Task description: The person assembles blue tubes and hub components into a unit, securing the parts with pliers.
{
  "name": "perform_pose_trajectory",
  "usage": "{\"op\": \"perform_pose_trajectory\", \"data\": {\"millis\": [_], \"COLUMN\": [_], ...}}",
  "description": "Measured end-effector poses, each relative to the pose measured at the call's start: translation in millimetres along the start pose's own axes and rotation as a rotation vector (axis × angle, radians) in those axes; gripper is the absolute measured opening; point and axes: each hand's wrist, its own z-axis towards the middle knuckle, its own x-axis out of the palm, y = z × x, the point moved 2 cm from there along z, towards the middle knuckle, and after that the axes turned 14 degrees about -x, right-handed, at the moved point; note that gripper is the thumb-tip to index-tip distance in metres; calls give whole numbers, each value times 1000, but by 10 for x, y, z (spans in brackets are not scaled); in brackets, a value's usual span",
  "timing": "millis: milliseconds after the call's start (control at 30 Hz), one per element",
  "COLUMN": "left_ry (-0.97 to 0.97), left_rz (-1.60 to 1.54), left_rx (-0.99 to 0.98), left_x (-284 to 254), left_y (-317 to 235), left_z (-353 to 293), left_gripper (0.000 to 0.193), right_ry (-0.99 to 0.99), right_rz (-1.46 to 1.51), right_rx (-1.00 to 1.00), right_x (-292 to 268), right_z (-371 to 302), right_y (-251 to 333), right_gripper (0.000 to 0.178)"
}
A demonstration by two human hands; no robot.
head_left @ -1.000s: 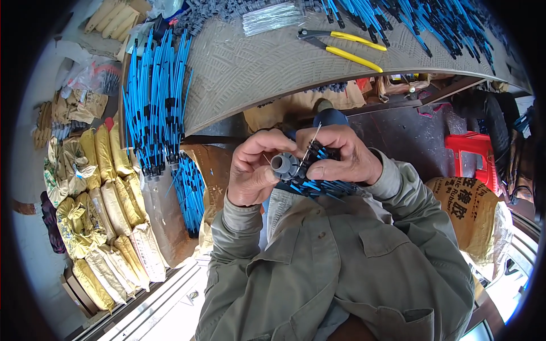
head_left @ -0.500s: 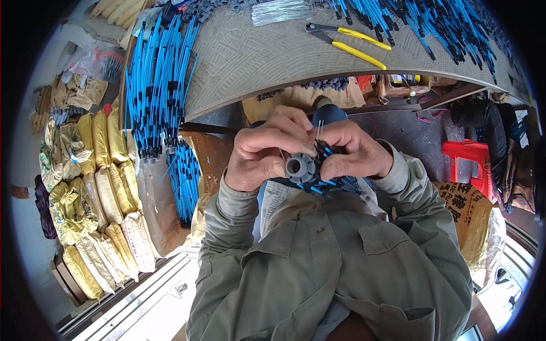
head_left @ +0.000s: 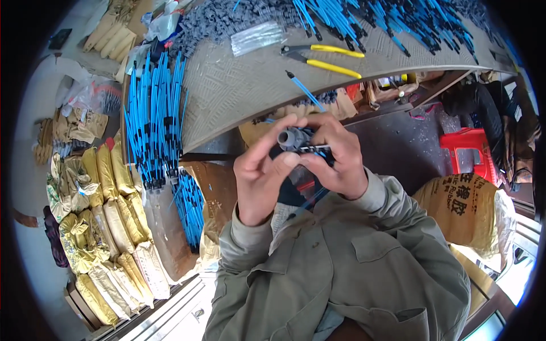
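Note:
Between both hands, just off the table's near edge, is a grey ring-shaped plastic hub (head_left: 286, 138) with a round hole facing up and left. My left hand (head_left: 263, 166) curves around its left side, thumb below and fingers above. My right hand (head_left: 340, 158) grips the dark part behind the hub, its thumb close to the left thumb. A thin pale wire shows by the right fingers. Blue rods with black ends spread from the hub. One blue rod (head_left: 305, 91) points toward the table, and others slant down toward my jacket. The hands cover most of the hub's far side.
Yellow-handled pliers (head_left: 333, 59) and a bundle of thin clear strips (head_left: 257, 38) lie on the table (head_left: 227, 85). Blue rods are heaped at the left (head_left: 153, 113) and far right (head_left: 392, 23). Stacked yellow bags (head_left: 108, 210) stand left; a red stool (head_left: 469, 149) is right.
Both hands have risen toward the table, and the hub is tilted more to the left. A blue rod now sticks out toward the table. The upright thin wires no longer show. The view has shifted.

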Motion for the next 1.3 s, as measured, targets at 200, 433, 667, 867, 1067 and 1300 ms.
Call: {"op": "perform_pose_trajectory", "data": {"millis": [200,433,667,867,1067,1300], "left_ry": [-86,-261,-214,-96,-131,-164], "left_rz": [36,75,106,78,70,56], "left_rx": [175,287,272,267,236,245], "left_x": [-257,-261,-315,-320,-334,-277], "left_y": [188,213,207,228,278,268], "left_z": [99,40,82,111,94,74], "left_gripper": [41,40,41,45,53,52], "right_ry": [-61,77,139,195,119,194], "right_rz": [139,161,291,332,245,325], "right_rx": [-28,21,7,120,144,193], "right_x": [113,143,185,174,170,188], "right_z": [6,-75,26,22,-7,-2], "right_y": [-73,-178,-294,-225,-167,-261], "right_gripper": [22,17,18,20,22,23]}}
